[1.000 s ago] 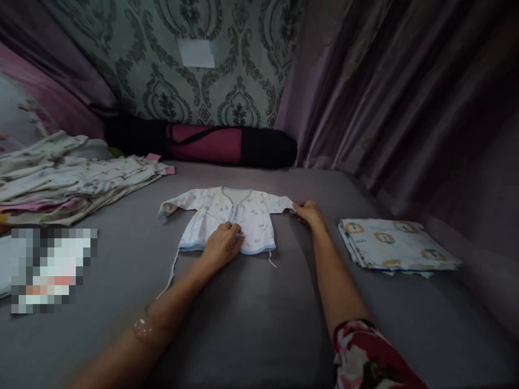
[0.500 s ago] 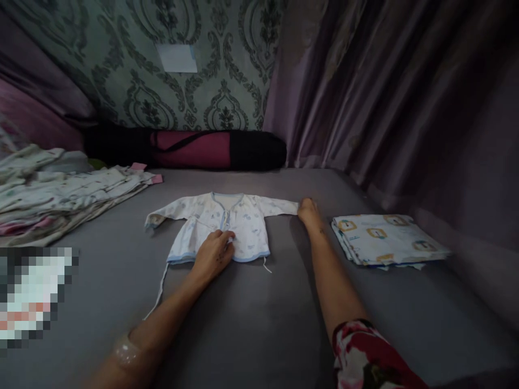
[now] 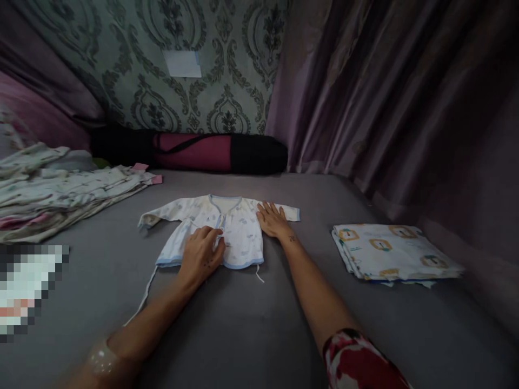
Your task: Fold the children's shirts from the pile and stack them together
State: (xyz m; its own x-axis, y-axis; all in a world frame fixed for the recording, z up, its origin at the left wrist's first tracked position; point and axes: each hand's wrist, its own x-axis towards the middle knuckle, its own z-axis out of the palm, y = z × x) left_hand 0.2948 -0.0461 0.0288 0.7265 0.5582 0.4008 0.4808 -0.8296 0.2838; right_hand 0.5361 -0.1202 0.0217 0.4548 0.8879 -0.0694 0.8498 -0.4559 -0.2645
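Observation:
A small white baby shirt (image 3: 243, 232) with blue edging lies spread on the grey bed sheet (image 3: 251, 335), its sleeves out to both sides. My left hand (image 3: 203, 251) rests on the front of the shirt near the ties, with fingers curled and fingertips close together; whether they pinch cloth is hidden. Flat on the base of the right-hand sleeve lies my right hand (image 3: 272, 219), its fingers spread. The cuff of that sleeve shows beyond my fingers. The left-hand sleeve is slightly crumpled at its end. White strings trail from the hem.
On the right sits a folded stack of printed white cloth (image 3: 399, 251). A pile of light clothes (image 3: 73, 192) lies at the left. A black and maroon long bag (image 3: 194, 151) runs along the patterned wall, and purple curtains (image 3: 320, 108) hang at the right.
My right hand has let go of the sleeve's cuff, moved left to the shoulder and flattened with fingers spread. My left hand has shifted slightly left and nearer to me. The view has tilted slightly.

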